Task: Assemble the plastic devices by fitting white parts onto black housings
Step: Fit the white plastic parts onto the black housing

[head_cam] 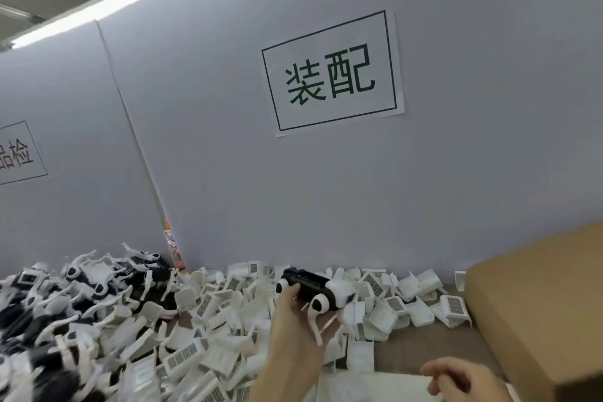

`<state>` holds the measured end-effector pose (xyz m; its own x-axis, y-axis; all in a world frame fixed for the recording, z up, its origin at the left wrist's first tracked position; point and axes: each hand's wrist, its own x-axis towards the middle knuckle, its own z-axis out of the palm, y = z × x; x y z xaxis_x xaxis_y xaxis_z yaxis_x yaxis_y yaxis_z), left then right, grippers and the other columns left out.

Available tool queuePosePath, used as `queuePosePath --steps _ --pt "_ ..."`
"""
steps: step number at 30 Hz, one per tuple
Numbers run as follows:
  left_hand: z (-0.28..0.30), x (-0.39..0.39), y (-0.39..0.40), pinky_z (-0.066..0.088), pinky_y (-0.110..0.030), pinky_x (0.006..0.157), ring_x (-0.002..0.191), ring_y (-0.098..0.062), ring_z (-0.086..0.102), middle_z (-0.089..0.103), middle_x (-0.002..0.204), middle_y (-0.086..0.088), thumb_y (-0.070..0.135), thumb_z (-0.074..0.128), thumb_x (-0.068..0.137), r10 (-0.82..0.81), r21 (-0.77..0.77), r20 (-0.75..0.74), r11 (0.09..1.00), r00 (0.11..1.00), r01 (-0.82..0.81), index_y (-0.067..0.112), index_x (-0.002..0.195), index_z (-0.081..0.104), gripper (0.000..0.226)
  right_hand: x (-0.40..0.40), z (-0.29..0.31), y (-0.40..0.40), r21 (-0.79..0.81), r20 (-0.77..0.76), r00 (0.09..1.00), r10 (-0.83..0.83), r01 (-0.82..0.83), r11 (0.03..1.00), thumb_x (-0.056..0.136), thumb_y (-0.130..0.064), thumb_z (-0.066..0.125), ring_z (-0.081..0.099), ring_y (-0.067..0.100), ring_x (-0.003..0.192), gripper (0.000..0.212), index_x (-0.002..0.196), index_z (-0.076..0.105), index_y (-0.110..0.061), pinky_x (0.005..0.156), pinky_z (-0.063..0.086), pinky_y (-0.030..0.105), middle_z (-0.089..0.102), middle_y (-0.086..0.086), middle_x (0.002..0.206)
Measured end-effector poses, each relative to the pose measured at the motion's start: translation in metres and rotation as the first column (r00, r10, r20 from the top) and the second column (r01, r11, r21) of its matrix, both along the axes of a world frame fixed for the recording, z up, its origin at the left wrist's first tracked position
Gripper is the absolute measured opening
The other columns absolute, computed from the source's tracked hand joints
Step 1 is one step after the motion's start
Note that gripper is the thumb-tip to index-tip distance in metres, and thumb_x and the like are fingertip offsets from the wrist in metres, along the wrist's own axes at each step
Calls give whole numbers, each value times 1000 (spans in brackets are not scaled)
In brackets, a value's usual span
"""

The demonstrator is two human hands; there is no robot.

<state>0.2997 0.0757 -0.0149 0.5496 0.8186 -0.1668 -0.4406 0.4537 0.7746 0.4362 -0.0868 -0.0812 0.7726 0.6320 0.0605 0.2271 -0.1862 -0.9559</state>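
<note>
Left hand (295, 325) fingers gripping 1 black housing (310, 287), right hand (463, 378) fingers loosely open

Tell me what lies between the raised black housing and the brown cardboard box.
In the head view, loose white plastic parts, some with grey grilles, lie heaped between the black housing gripped by the left hand and the cardboard box.

Factory assembly station. White partition panels (228, 140) wall off bench; printed paper sign (332, 75) on panel reads 装配 (assembly); second sign (19, 153) on panel at left, partly cut off. Loose white plastic parts (208, 330) heaped across bench surface up to its far edge; pile of black-and-white units (65, 297) toward far left corner. Brown cardboard box (541, 310) at right edge. Strip light (114, 0) overhead.
</note>
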Motion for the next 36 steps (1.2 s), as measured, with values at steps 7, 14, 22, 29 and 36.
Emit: queuePosePath --steps 7,14,22,29,36 --pt "-37 33 -47 49 -44 89 73 -28 70 75 102 -14 35 64 85 -41 -15 169 999 985 44 9 120 66 44 8 -10 4 -5 92 995 -35 35 999 88 0 61 67 16 66 37 70 77 -28 71 52 25 72 -4 63" --pt "-51 39 -38 53 -27 92 112 -6 62 67 116 11 -1 84 72 213 722 -119 689 970 -63 44 105 69 58 15 -20 6 188 58 998 -16 4 982 96 4 54 55 21 44 42 64 74 -14 46 41 21 65 14 52" --pt "-63 45 -53 16 -30 115 149 -10 9 27 155 15 -2 67 78 528 899 -340 -61 778 434 50 125 63 70 16 1 1 236 -524 827 204 -90 968 104 -48 25 57 33 48 81 81 69 16 50 27 33 64 41 79" --pt "-68 50 -50 19 -32 119 150 -7 -5 14 163 15 -17 52 69 515 865 -385 -89 766 494 45 139 51 94 18 -3 5 226 -575 810 110 28 974 98 -37 53 58 37 54 39 105 65 -1 47 33 31 65 29 90" --pt "-78 54 -45 41 -18 102 122 -1 45 46 134 16 -17 42 84 524 953 -297 211 798 216 34 130 58 71 27 -18 7 333 -369 924 -97 229 915 93 -10 66 56 26 62 14 82 75 -7 59 48 34 68 6 64"
